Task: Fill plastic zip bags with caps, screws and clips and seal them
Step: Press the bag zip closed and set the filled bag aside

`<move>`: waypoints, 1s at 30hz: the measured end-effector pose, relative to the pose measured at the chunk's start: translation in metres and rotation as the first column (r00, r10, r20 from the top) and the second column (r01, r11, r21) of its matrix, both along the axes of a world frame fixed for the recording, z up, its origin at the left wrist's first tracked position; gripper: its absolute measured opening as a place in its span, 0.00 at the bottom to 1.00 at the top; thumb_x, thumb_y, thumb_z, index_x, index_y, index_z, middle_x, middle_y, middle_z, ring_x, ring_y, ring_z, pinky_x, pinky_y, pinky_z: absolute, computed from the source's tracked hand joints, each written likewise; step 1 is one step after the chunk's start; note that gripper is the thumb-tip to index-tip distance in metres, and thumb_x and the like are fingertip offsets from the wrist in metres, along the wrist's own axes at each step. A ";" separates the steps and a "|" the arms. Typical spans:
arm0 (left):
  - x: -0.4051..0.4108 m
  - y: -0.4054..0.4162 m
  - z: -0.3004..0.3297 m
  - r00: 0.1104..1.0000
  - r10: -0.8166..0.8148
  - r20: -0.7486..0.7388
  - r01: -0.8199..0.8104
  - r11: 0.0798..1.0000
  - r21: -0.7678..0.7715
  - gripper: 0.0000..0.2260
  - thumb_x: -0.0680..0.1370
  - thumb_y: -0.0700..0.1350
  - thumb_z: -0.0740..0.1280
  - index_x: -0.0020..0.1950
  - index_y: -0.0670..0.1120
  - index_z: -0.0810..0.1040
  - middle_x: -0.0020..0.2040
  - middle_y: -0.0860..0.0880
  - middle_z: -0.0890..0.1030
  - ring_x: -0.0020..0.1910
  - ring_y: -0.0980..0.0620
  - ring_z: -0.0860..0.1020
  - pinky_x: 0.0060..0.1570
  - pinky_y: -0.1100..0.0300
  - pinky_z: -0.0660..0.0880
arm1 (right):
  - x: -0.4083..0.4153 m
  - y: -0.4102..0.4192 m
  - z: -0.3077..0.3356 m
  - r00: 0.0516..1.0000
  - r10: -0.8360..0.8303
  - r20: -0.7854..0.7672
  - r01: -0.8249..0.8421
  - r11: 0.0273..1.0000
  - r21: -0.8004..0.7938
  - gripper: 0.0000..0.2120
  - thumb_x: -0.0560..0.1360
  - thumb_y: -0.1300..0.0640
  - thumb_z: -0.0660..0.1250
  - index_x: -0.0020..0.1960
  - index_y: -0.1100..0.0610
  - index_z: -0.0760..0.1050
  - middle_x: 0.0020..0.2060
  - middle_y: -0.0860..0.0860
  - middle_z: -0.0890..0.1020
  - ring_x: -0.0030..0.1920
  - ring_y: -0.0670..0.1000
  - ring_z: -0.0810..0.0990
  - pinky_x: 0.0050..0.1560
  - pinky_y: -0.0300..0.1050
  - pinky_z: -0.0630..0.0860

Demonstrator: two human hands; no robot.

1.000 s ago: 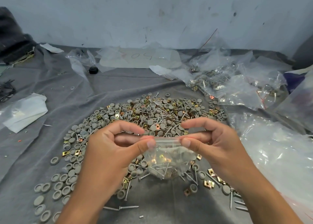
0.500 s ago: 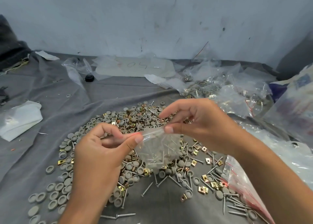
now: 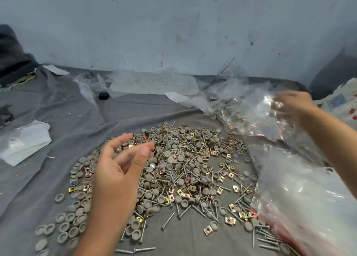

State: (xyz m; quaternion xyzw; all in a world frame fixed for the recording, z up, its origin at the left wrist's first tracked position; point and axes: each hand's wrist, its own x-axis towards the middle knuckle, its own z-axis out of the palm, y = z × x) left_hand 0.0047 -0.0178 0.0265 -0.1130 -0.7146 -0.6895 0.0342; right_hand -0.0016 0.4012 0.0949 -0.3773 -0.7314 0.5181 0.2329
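Item 1: folded white plastic sheet (image 3: 24, 142), lay at left edge of grey cloth (image 3: 63, 120).

Item 2: small black object (image 3: 103, 96), far side of cloth, beside a crumpled clear bag (image 3: 87, 85).

Item 3: flat clear bag w/ red writing (image 3: 154, 82), along far edge by wall.

Item 4: left hand (image 3: 117, 170), held above left part of the pile, fingers loosely spread and relaxed, gripping nothing.

Item 5: mixed pile, centre of cloth. Grey caps (image 3: 170, 160) throughout, w/ a looser scatter toward near-left corner; screws (image 3: 193, 166) mostly centre and near-right; brass clips (image 3: 231, 207) mixed in.

Item 6: filled zip bags (image 3: 241, 108), heaped at far-right corner of cloth.

Item 7: right hand (image 3: 291, 105), raised over that heap, blurred. A small clear bag (image 3: 274, 103) was at its fingertips; cannot tell whether pinched or merely touching.

Item 8: large clear bag w/ red strip (image 3: 301, 197), along right edge of cloth.

Item 9: printed white sack (image 3: 340, 103), beyond right edge.
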 end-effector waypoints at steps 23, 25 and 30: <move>0.013 0.014 0.000 0.992 -0.127 -0.021 0.124 0.986 -0.111 0.21 0.71 0.63 0.64 0.62 0.59 0.70 0.48 0.62 0.86 0.48 0.65 0.83 0.48 0.65 0.74 | 0.195 -0.099 -0.086 0.696 0.059 0.715 -0.533 0.709 0.461 0.24 0.72 0.49 0.78 0.62 0.37 0.72 0.58 0.40 0.81 0.58 0.47 0.81 0.58 0.46 0.76; 0.014 0.016 -0.001 0.990 -0.138 -0.021 0.135 0.983 -0.122 0.21 0.72 0.63 0.64 0.62 0.59 0.70 0.48 0.62 0.86 0.46 0.66 0.83 0.45 0.66 0.75 | 0.195 -0.090 -0.093 0.823 0.057 0.565 -0.403 0.759 0.511 0.25 0.71 0.67 0.77 0.51 0.40 0.75 0.46 0.44 0.85 0.46 0.46 0.84 0.50 0.37 0.77; 0.021 0.023 -0.007 0.987 -0.161 -0.020 0.154 0.969 -0.191 0.20 0.73 0.65 0.64 0.62 0.63 0.69 0.48 0.63 0.85 0.50 0.64 0.82 0.55 0.54 0.75 | 0.189 -0.098 -0.078 0.936 0.057 0.348 -0.250 0.802 0.542 0.19 0.71 0.70 0.76 0.48 0.46 0.79 0.44 0.43 0.84 0.41 0.41 0.82 0.44 0.29 0.76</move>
